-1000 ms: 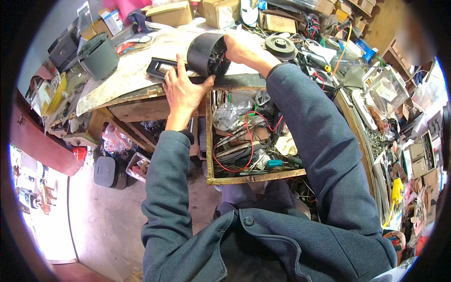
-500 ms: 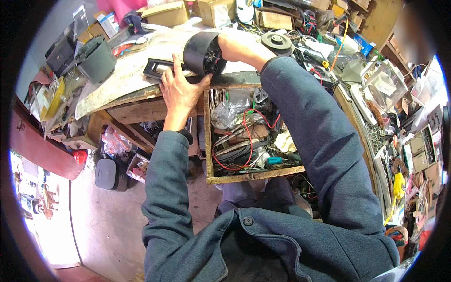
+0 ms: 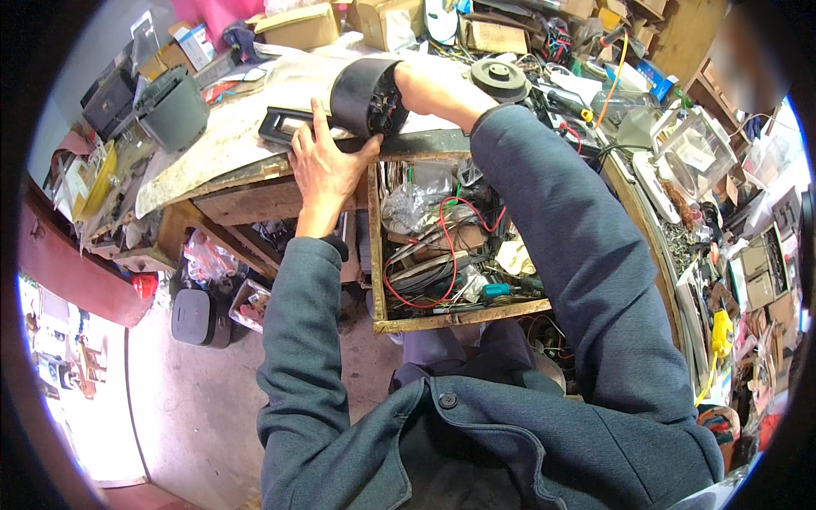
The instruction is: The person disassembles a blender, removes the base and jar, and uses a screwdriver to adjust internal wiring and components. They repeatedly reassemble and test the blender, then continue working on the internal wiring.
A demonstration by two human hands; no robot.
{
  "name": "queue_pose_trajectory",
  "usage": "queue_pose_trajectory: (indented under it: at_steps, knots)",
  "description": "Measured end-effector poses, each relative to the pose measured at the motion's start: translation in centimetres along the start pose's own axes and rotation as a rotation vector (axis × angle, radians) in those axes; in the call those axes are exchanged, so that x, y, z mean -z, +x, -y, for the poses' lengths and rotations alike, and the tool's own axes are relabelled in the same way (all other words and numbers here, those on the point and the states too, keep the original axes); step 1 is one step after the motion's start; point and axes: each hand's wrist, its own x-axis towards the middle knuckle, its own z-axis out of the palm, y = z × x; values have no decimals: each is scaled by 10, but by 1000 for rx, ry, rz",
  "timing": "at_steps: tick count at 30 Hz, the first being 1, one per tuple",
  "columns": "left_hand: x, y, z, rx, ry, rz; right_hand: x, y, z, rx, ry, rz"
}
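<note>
A black cylindrical appliance housing with a handle lies on its side at the workbench's near edge. Small parts or wires show inside its right-facing end. My left hand is closed around its near side, the index finger stretched up by the handle and the thumb against the rim by the right-facing end. Against the far side of that end rests my right hand; its fingers are hidden behind the rim. Below my hands a wooden drawer is pulled out, holding a red cable, plastic bags and a teal-handled tool.
A dark grey bucket-like container stands on the bench at left. A round grey disc-like part lies right of my right hand. Cardboard boxes line the back. Clutter and a clear plastic container crowd the right side. A black bin stands on the floor.
</note>
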Motion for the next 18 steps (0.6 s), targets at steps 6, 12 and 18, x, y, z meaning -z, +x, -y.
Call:
queue_pose_trajectory:
  at_steps: [6,12,18]
  knots:
    - [0,-1,2,-26,19,-34,2,6,5,-44,73,136]
    - [-2,0,-1,36,-40,45,-12,1,-9,78,-18,-137]
    - [0,-2,3,27,-40,30,14,15,5,-251,231,528]
